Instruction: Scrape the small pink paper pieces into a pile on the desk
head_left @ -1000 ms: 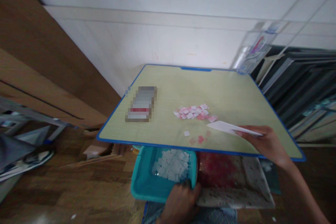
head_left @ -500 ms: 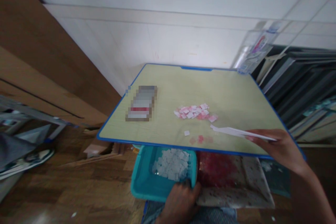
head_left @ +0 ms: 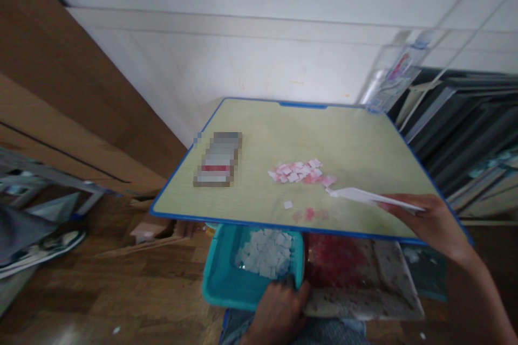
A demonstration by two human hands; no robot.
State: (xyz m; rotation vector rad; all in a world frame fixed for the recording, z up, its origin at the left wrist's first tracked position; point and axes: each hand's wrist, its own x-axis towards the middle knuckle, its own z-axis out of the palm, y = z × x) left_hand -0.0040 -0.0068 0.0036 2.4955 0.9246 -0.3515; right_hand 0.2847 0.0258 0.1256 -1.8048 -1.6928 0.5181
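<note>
Slim white tweezers (head_left: 356, 194) are pinched in my right hand (head_left: 431, 221), over the right front of a pale yellow board (head_left: 356, 145) with a blue edge. The tweezers' tip is beside a pink-tinged square at the right end of a pile of small white and pink squares (head_left: 297, 171). One single white square (head_left: 288, 205) lies nearer the front edge, beside red smudges. Down below, my left hand (head_left: 279, 304) is closed on the front right corner of a teal basin (head_left: 226, 296); its fingertips are partly hidden. White squares (head_left: 267, 253) fill part of the basin.
A red-stained tray (head_left: 364, 302) sits right of the basin, under the board's front edge. A pixelated flat object (head_left: 218, 159) lies at the board's left. A clear bottle (head_left: 394, 78) stands at the back right corner. Dark panels (head_left: 469, 113) lean at the right.
The tweezers' tip has shifted slightly forward against the pink-tinged square at the end of the pile, and the tool has turned a little. My left hand stays where it was.
</note>
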